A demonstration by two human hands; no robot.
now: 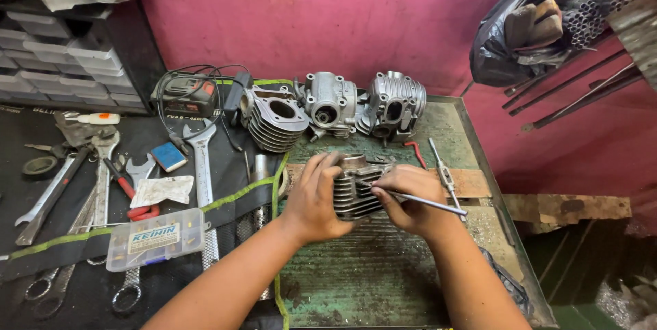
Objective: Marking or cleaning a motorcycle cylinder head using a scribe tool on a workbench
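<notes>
Hands (363, 196) hide cylinder (352, 193) (tool tip perhaps touching).

A small engine-repair workshop is showing here. Finned engine cylinders (274, 121) and cylinder heads (395, 103) are sitting on a worn green metal bench (383, 275). Spanners (202, 166) are lying across a black mat (137, 142), beside a clear parts box (156, 239). Grey drawers (48, 63) are standing against the pink wall (342, 15), and steel tubes (588, 19) are leaning at the right.
</notes>
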